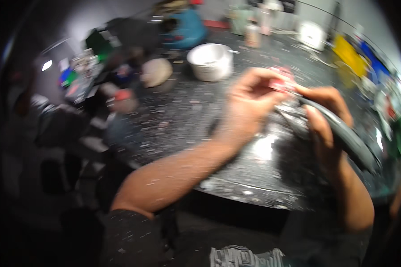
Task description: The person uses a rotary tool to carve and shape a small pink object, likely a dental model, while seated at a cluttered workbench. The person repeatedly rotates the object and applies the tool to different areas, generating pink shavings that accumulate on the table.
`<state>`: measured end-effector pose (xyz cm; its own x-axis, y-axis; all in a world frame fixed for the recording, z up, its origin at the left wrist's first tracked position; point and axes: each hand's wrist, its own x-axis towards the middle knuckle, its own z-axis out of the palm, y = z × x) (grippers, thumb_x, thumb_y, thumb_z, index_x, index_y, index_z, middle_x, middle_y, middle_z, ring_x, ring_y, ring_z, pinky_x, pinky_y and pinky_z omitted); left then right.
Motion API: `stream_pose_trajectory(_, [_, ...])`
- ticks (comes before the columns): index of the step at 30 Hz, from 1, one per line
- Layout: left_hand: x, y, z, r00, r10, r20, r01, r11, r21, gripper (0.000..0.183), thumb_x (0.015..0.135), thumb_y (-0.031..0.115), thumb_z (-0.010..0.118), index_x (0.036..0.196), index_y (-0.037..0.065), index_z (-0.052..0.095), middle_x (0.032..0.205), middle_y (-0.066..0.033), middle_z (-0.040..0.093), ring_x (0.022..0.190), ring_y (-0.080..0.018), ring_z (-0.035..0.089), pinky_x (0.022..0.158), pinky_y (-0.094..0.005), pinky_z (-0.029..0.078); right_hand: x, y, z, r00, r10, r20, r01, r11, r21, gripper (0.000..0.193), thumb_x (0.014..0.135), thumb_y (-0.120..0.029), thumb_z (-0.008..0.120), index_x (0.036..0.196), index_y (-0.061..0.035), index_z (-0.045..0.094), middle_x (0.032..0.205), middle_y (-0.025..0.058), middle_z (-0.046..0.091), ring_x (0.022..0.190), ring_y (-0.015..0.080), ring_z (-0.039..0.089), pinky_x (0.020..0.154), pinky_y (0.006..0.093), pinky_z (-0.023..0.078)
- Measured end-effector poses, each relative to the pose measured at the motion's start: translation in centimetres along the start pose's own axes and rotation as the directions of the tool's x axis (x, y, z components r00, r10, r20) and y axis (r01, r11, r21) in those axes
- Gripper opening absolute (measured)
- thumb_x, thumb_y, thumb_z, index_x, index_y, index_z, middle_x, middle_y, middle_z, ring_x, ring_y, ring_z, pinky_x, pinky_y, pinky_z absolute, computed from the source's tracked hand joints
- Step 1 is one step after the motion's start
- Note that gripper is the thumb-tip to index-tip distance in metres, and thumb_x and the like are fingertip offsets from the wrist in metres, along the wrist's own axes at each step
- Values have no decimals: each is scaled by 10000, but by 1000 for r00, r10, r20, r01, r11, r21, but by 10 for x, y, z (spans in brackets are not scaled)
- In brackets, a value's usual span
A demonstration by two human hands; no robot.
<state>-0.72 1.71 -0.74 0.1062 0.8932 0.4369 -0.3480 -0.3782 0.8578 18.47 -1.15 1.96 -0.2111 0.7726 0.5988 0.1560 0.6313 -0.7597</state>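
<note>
In my left hand (251, 98) is a small pink piece (280, 81), pinched between thumb and fingers; blur hides its exact shape. My right hand (325, 111) grips a thick dark grey handpiece (349, 140), which looks like a rotary tool. Its front end points at the pink piece, and its rear slants down to the right. Both hands meet above the right part of the speckled black worktop (182, 120). Whether the tool's tip touches the pink piece, I cannot tell.
Beyond my left hand stands a white bowl (211, 64), with a round beige lump (157, 72) left of it. A blue container (185, 29) and several bottles (253, 35) line the back. Yellow (349, 55) and blue items crowd the right; blurred clutter fills the left. Pale debris dots the worktop.
</note>
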Motion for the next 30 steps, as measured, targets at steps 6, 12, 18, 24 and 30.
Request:
stream_pose_trajectory(6, [4,-4,5,997,-49,68,60,982,-180,288,881,-93,714,1113,23,590,1085,-90,693,1043,-146,690,959,-291,567,-4,1,-3,999,-34,-6,33,999,-34,307,915,-154,598,1145,48,627,1151,179,652,1094,229,616,1029,365,442])
stream_pose_trajectory(12, [3,-2,5,997,-60,58,70,979,-192,269,876,-83,725,1076,24,580,1089,-101,686,1054,-157,687,976,-308,564,-6,-1,3,998,-61,-8,61,996,-71,286,928,-123,598,1163,39,604,1137,153,622,1121,218,602,1047,355,428])
stream_pose_trajectory(18, [3,-5,4,998,-22,55,31,986,-166,245,885,-65,725,1059,28,579,1127,-129,698,1067,-173,689,972,-325,567,-5,-2,4,997,-75,13,76,992,-105,286,916,-101,625,1169,32,617,1107,116,600,1056,189,589,988,316,431])
stream_pose_trajectory(24, [0,-1,2,1000,21,15,-20,999,-29,236,896,-32,724,1094,14,605,1060,-106,710,1006,-162,684,930,-320,567,-1,4,1,992,-117,48,121,989,-80,283,881,-50,692,1155,11,655,1115,134,670,1070,217,654,971,345,497])
stream_pose_trajectory(30, [0,4,11,999,-22,-24,22,1000,4,233,903,-95,682,1086,4,577,1089,-139,694,1037,-186,694,949,-310,574,0,14,-1,975,-217,54,215,976,26,302,863,-63,749,1152,-17,676,1156,132,710,1164,233,666,1035,357,500])
